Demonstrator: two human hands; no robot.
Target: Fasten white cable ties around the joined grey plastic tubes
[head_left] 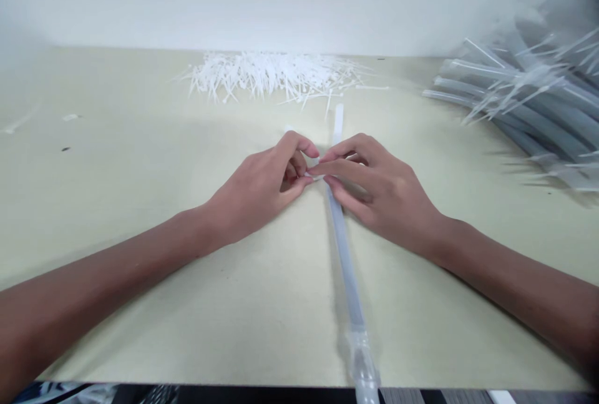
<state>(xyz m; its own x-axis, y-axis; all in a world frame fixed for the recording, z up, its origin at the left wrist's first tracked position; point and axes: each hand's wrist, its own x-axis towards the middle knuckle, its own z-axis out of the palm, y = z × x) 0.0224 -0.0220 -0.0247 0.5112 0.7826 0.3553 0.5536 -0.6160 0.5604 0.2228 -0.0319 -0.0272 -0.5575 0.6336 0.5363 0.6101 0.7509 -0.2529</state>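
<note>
Left hand (pixel 262 182): it comes in from the left, and its thumb and curled fingers pinch a small white tie (pixel 319 177); the index finger is bent above them.
Right hand (pixel 384 182): it reaches over the tube from the other side, with index and middle fingers stretched toward the left fingertips and the thumb beside the tube. I cannot tell whether these fingers are pressed on the tie or only rest against it.
White tie: it is at the tube, between the two hands, and mostly hidden by fingertips.
Tube (pixel 346 260): long, flat and greyish, it lies on the table (pixel 163 310), running from beneath the fingers toward the person. Its far end is whiter; its near end, of clear plastic, passes over the table edge.
Pile of ties (pixel 276 73): many white ties lie loosely along the back, near the wall (pixel 234 4).
Bundle (pixel 552 110): grey tubes with white ties are heaped at the right, well apart from the hands.
Scraps: one white piece (pixel 70 117) and one dark piece (pixel 65 149) lie at the left.
</note>
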